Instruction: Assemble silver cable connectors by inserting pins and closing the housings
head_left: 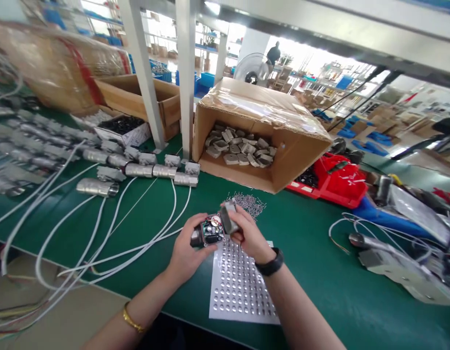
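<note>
Green-topped workbench (315,277), pale metal posts (186,78), caged fan (251,73), stocked shelves (102,18), bright light (212,7)

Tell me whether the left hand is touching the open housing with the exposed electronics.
Touching. The head view shows the left hand gripping the open housing between thumb and fingers.

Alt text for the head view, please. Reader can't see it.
A person's left hand holds an open housing with electronics showing; the right hand holds a grey cover beside it. On the green table are a sheet of silver dots, small metal pieces, cabled units and a cardboard box of grey parts.
</note>
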`<action>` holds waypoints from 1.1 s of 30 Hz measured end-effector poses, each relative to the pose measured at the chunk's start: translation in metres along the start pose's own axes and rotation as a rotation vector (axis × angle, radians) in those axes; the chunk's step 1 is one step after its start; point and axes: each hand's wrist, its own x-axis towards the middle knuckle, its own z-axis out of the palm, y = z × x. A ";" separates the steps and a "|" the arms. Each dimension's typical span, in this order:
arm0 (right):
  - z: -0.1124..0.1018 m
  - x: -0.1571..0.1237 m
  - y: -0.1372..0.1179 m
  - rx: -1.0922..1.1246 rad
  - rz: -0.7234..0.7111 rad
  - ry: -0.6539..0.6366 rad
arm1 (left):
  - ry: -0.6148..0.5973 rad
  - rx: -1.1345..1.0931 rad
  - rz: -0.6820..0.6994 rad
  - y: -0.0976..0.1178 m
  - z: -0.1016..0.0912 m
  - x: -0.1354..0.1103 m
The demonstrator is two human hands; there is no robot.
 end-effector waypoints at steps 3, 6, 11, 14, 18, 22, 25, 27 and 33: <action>0.018 0.007 -0.015 -0.390 -0.195 -0.007 | 0.010 0.022 0.050 0.000 -0.002 0.000; 0.033 -0.004 -0.028 -0.925 -0.381 0.030 | 0.043 0.030 0.053 -0.002 0.001 -0.001; 0.048 -0.021 -0.026 -1.341 -0.350 0.071 | 0.060 0.048 0.001 -0.005 0.005 -0.004; 0.047 -0.027 -0.019 -1.404 -0.344 0.041 | 0.071 0.048 -0.060 -0.008 0.006 -0.008; 0.043 -0.029 -0.011 -1.275 -0.387 0.109 | 0.005 0.298 0.052 -0.009 0.010 -0.012; 0.043 -0.026 -0.011 -1.335 -0.389 0.107 | 0.001 0.595 0.133 -0.003 0.019 -0.015; 0.040 -0.025 -0.011 -1.356 -0.397 0.038 | -0.021 0.567 0.042 0.003 0.020 -0.016; 0.037 -0.024 -0.010 -1.271 -0.439 0.039 | -0.044 0.547 0.032 0.005 0.020 -0.016; 0.031 -0.020 0.001 -1.067 -0.485 0.133 | 0.057 0.741 0.135 0.008 0.026 -0.019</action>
